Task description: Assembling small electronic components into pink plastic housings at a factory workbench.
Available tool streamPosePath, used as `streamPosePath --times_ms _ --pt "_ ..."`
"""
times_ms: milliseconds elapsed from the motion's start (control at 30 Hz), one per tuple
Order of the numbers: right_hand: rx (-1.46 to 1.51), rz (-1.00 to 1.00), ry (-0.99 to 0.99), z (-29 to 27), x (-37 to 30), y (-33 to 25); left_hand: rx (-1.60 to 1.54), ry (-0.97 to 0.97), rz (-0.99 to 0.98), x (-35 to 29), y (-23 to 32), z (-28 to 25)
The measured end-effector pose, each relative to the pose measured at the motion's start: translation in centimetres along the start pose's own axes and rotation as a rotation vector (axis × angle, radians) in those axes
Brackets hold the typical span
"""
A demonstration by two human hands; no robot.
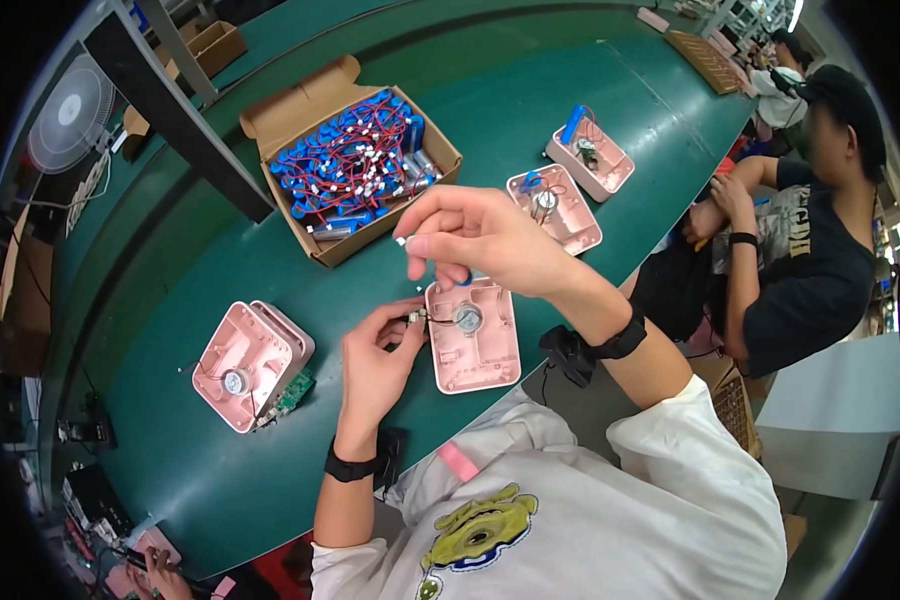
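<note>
A pink plastic housing [477,360] lies on the bench in front of me, with a round silver part [467,319] inside it. Dark wires run from that part to a small board-like piece [416,316], pinched by my left hand [375,365] at the housing's left edge. Above the housing, my right hand [480,240] is closed with a small white wire connector [402,241] at its thumb and fingertip. A bit of a blue battery [463,280] shows under its curled fingers; the rest is hidden.
A cardboard box [327,250] of blue batteries with red wires stands beyond my hands. Stacked pink housings [242,335] and a green circuit board [292,393] sit at left. Two more filled housings [590,240] lie at right, near a seated co-worker [805,230].
</note>
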State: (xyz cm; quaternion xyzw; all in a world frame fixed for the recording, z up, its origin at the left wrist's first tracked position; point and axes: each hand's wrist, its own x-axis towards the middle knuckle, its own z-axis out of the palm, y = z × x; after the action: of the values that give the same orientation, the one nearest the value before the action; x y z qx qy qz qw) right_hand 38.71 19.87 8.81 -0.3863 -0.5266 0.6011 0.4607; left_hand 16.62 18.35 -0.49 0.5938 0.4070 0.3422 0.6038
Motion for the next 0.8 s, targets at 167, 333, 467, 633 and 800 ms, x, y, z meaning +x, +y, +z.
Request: streamPosePath --times_ms 167,333,467,633,800 --pt "-0.015 0.022 0.06 -0.9 -1.2 -0.7 -0.009 -0.024 -0.027 0.3 -0.8 0.2" --pt "-0.049 0.008 0.067 -3.6 -3.1 0.0 -0.049 -0.051 -0.01 1.2 -1.3 2.1" --pt "0.006 -0.118 0.014 -6.8 -5.1 -1.0 -0.012 -0.042 0.039 1.5 -0.9 5.6" --pt "-0.039 -0.204 0.09 -8.9 -9.6 -2.6 -0.02 -0.104 0.039 0.2 0.8 11.2" --pt "-0.273 -0.215 0.205 -10.5 -13.9 -3.8 0.081 -0.029 0.052 -0.8 4.9 14.5"
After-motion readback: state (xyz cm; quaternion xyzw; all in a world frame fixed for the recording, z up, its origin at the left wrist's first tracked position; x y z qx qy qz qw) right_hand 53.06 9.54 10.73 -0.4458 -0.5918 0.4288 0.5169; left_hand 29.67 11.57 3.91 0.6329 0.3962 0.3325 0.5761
